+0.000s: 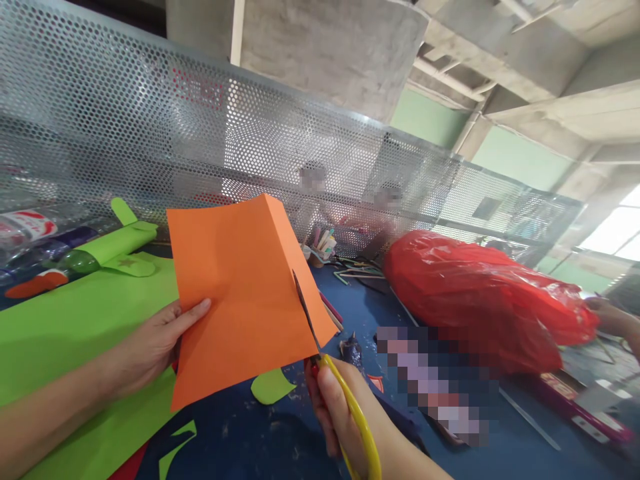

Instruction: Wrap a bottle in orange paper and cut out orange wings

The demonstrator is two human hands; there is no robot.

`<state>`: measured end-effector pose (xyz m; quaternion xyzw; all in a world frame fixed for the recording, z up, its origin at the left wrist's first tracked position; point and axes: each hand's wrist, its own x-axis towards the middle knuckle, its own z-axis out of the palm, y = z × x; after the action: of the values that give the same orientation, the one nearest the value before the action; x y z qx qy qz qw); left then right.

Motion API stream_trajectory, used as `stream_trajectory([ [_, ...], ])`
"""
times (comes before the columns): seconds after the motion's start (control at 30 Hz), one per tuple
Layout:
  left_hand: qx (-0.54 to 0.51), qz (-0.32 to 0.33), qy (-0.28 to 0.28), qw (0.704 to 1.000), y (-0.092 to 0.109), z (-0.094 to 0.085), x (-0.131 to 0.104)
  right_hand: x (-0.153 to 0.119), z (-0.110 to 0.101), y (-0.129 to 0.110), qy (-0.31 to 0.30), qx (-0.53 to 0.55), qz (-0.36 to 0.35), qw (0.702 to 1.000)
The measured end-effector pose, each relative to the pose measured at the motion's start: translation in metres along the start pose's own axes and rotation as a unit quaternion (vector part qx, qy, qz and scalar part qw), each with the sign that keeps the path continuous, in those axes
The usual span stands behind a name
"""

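My left hand pinches the left edge of an orange paper sheet, thumb on top and the other fingers hidden behind it. The sheet is held up above the table, with a crease near its right side. Yellow-handled scissors are in my right hand, its fingers wrapped round the handles. Their dark blade lies over the lower right part of the sheet, along the crease, pointing up and away.
Large green paper lies at left beside bottles, one wrapped in green. Green scraps lie below the sheet. A red plastic bag, markers and a perforated metal screen stand beyond. Another person's hand touches the bag.
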<state>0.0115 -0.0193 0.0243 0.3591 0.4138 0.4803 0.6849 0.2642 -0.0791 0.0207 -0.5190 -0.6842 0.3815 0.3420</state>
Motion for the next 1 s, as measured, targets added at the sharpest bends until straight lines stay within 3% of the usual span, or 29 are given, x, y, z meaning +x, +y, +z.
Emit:
stream_trajectory([
  [0.13, -0.001, 0.011, -0.004, 1.000, 0.000, 0.000, 0.000, 0.001, -0.004, 0.005, -0.023, -0.041, -0.059, 0.997],
  [0.33, 0.002, -0.015, 0.001, 1.000, 0.001, 0.005, -0.004, -0.002, -0.011, 0.003, -0.033, -0.049, -0.092, 0.994],
  [0.6, 0.005, -0.005, -0.005, 1.000, -0.001, 0.006, -0.005, 0.002, -0.012, 0.005, -0.063, -0.024, -0.081, 0.994],
  [0.83, 0.017, 0.005, -0.013, 1.000, -0.003, 0.005, -0.003, 0.004, -0.012, 0.005, -0.016, -0.065, -0.075, 0.995],
  [1.0, 0.014, 0.004, -0.025, 1.000, -0.006, 0.002, -0.001, 0.004, -0.010, 0.001, -0.023, -0.047, -0.025, 0.998],
])
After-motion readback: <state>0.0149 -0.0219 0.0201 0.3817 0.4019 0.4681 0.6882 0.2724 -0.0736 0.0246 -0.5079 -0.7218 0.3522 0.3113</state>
